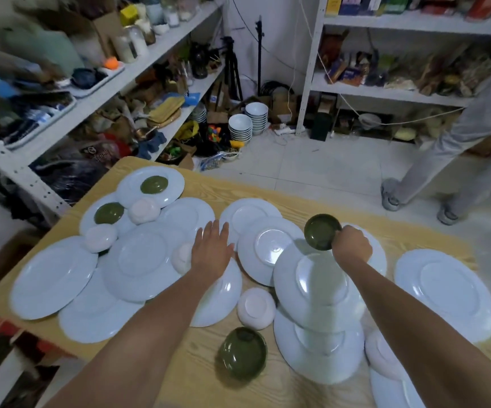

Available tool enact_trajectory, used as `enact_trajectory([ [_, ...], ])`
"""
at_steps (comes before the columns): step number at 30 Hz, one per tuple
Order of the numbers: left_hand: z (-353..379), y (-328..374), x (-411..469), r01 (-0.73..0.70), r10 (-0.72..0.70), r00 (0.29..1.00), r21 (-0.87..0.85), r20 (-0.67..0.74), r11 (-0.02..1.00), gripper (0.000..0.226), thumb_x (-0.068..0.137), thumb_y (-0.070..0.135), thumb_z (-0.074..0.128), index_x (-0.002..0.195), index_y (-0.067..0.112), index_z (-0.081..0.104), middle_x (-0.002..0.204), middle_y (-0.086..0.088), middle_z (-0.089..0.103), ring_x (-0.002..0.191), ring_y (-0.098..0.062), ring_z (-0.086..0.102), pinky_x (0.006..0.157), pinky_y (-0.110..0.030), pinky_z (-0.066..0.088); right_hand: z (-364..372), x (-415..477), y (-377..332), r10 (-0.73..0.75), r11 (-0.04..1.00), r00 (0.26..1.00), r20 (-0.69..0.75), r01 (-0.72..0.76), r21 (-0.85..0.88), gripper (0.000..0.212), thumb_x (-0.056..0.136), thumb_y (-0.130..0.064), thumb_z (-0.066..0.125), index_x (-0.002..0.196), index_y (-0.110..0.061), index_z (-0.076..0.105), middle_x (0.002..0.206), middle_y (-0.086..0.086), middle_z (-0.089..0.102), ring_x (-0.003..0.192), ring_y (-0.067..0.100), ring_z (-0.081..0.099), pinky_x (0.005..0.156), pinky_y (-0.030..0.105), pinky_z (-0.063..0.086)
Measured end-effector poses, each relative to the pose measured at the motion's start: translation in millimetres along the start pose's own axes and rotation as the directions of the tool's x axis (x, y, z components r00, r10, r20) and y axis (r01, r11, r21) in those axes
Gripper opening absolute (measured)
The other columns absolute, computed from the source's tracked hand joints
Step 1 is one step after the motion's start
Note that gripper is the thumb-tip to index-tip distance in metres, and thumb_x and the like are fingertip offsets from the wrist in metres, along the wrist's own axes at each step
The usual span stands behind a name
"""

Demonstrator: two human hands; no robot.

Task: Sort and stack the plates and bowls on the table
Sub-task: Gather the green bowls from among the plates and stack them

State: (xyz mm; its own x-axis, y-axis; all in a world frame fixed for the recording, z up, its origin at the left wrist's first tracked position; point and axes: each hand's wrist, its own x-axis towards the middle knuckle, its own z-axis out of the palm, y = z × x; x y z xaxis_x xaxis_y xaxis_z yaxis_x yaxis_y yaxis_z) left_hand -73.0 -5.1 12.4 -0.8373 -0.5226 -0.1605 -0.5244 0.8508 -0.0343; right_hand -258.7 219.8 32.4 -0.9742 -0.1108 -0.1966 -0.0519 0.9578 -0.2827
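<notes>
While our right hand (351,245) curled its fingers round the rim of a green bowl (322,232) and held it lifted above the plates (447,287), hollow facing us, our left hand (213,248) reached out flat over the overlapping plates at mid-table. Its fingers were straight and slightly spread. We could not tell whether it pressed on them or hovered. We judged the lift as gathering like with like. A second green one, the near bowl (243,353), sat upside down on the bare table (179,363) close to us and seemed a likely base for a stack. The flat left hand probably steadied the loose plates, which lay shingled and could slide. White bowls (256,307) sat overturned among them, still unsorted.
</notes>
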Motion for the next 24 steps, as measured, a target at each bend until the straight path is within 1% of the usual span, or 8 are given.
enact_trajectory([
  [3,0.1,-40.7,-4.0,-0.009,0.009,1.0,0.008,-0.024,1.0,0.058,0.103,0.037,0.027,0.154,0.017,0.01,0.161,-0.009,0.009,0.149,-0.023,0.01,0.121,-0.04,0.007,14.4,-26.1,-23.9,-0.021,1.0,1.0,0.0,0.021,-0.021,0.021,0.096,-0.013,0.044,0.096,-0.004,0.063,0.093,0.015,0.067,0.089,0.034,0.065,0.066,0.029,0.041],
  [8,-0.3,-117.7,-10.1,-0.026,0.026,1.0,0.049,0.008,0.998,0.059,0.103,0.04,0.026,0.154,0.017,0.007,0.162,-0.008,0.006,0.15,-0.024,0.008,0.121,-0.04,0.007,38.6,-74.6,-61.6,0.03,1.0,0.999,-0.034,-0.031,-0.007,0.021,0.096,-0.016,0.042,0.092,-0.006,0.06,0.093,0.014,0.065,0.089,0.035,0.063,0.068,0.03,0.041],
  [11,-2.0,-157.3,-13.1,-0.021,0.021,1.0,0.046,0.001,0.999,0.059,0.103,0.039,0.025,0.154,0.015,0.007,0.162,-0.01,0.008,0.149,-0.025,0.009,0.121,-0.04,0.009,49.0,-98.3,-85.5,0.055,0.998,0.998,-0.033,-0.054,0.012,0.021,0.095,-0.017,0.042,0.092,-0.008,0.061,0.086,0.012,0.062,0.083,0.032,0.06,0.067,0.029,0.04],
  [14,-2.1,-186.9,-18.4,0.014,-0.014,1.0,0.03,0.0,0.999,0.058,0.103,0.039,0.026,0.154,0.014,0.01,0.161,-0.01,0.011,0.149,-0.025,0.011,0.121,-0.04,0.01,57.2,-115.8,-107.2,0.033,0.999,0.999,-0.006,-0.033,-0.011,0.023,0.097,-0.019,0.04,0.095,-0.008,0.06,0.093,0.012,0.064,0.09,0.032,0.062,0.068,0.029,0.04],
  [16,-2.7,-205.1,-20.4,0.046,-0.045,0.999,0.028,-0.01,0.999,0.058,0.103,0.038,0.026,0.153,0.014,0.012,0.161,-0.009,0.013,0.149,-0.024,0.013,0.121,-0.04,0.009,61.6,-122.0,-120.4,0.006,1.0,1.0,0.003,-0.006,-0.019,0.022,0.098,-0.021,0.038,0.092,-0.01,0.056,0.097,0.011,0.064,0.094,0.032,0.062,0.07,0.029,0.04],
  [19,0.2,-232.5,-24.5,0.13,-0.13,0.991,-0.015,-0.016,0.991,0.057,0.103,0.039,0.029,0.152,0.013,0.017,0.16,-0.008,0.018,0.148,-0.023,0.016,0.119,-0.04,0.013,67.0,-124.9,-136.6,-0.027,1.0,1.0,0.015,0.028,-0.012,0.021,0.098,-0.02,0.037,0.083,-0.012,0.049,0.095,0.011,0.064,0.085,0.03,0.059,0.069,0.028,0.039],
  [21,4.0,-250.2,-24.8,0.167,-0.167,0.986,-0.032,0.005,0.985,0.058,0.102,0.039,0.031,0.152,0.012,0.019,0.159,-0.009,0.02,0.147,-0.023,0.018,0.118,-0.039,0.016,72.9,-127.7,-147.6,-0.026,1.0,0.999,0.024,0.026,0.008,0.024,0.099,-0.021,0.036,0.081,-0.012,0.049,0.092,0.011,0.064,0.078,0.027,0.055,0.068,0.028,0.04],
  [24,10.0,-274.9,-18.9,0.173,-0.172,0.984,-0.008,0.043,0.985,0.059,0.102,0.04,0.031,0.151,0.009,0.019,0.157,-0.01,0.023,0.146,-0.024,0.021,0.117,-0.037,0.021,84.3,-134.8,-165.8,-0.003,0.999,0.999,0.041,0.001,0.044,0.027,0.099,-0.024,0.037,0.082,-0.01,0.052,0.09,0.012,0.064,0.081,0.03,0.058,0.071,0.031,0.044],
])
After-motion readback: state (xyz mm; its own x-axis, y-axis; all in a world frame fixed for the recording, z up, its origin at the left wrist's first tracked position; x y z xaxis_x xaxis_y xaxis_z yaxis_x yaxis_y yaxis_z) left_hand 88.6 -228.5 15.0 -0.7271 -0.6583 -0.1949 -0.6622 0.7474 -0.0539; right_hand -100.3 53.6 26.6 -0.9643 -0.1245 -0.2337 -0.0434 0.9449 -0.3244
